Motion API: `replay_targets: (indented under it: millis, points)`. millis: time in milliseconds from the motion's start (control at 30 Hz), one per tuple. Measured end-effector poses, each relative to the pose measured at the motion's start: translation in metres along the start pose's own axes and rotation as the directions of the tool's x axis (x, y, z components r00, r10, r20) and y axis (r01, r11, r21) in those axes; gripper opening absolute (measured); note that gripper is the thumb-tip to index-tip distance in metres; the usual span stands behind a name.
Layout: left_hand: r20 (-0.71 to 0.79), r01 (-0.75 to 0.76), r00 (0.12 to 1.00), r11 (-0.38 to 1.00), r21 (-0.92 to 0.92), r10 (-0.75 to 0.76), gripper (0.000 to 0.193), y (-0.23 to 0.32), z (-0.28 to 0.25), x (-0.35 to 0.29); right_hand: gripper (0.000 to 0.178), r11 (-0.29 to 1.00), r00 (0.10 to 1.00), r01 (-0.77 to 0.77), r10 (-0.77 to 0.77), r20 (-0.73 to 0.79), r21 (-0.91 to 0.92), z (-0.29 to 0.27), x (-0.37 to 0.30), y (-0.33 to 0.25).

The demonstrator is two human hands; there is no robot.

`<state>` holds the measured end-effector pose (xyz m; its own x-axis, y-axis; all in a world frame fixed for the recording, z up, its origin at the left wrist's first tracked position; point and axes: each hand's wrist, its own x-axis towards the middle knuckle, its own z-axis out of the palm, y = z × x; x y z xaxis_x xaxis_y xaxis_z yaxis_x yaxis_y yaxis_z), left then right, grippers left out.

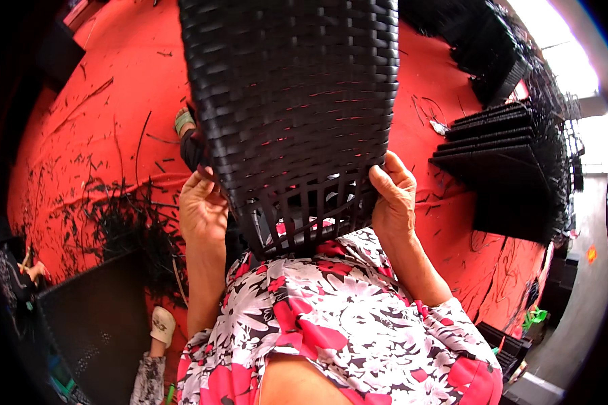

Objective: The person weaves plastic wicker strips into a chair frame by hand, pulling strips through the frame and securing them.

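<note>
Item under examination: a black woven wicker panel (pixel 294 88), located directly before the person's torso, its far end running out of view at the top. The weave is close over most of its face; toward the near end, by the floral garment (pixel 317 297), it opens into a lattice (pixel 304 206) with visible gaps. Whether that end rests on the lap cannot be determined.

Hands: the left hand (pixel 204 209) is closed at the fingertips on the panel's left edge, fingers bent; whether a loose strip is also pinched there cannot be told. The right hand (pixel 394 199) grips the right edge near the lattice end — thumb on the near face, the other fingers partly hidden.

Handling, as judged: the straight, rounded edges suggest a stiff frame beneath, the piece bulky rather than heavy. The strips look smooth, glossy and probably a little slippery, yet flexible. The sound hold is on opposite wrapped edges; the open lattice appears the weakest area and should not bear the load.

Surroundings: red floor covering (pixel 439 74) strewn with black strip offcuts (pixel 125 223) at left; stacked dark panels (pixel 496 145) at right; a flat dark panel (pixel 94 324) at lower left — a light-coloured shoe (pixel 162 325) just beside it.
</note>
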<state>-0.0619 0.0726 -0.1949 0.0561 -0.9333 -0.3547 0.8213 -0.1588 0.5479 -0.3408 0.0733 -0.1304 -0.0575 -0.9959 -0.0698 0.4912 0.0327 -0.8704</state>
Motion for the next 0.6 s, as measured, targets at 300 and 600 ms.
replay_targets:
  millis: [300,600]
  points:
    - [0.004,-0.074,0.997,0.992,0.105,0.075,0.012,-0.017,-0.008,0.008,0.023,0.997,0.998,-0.055,0.053,0.046,0.046,-0.010,0.021,-0.006]
    - [0.363,-0.414,0.898,0.759,0.502,0.250,0.018,-0.003,0.011,-0.033,0.040,0.993,0.999,0.051,-0.052,-0.009,-0.104,-0.010,0.015,-0.008]
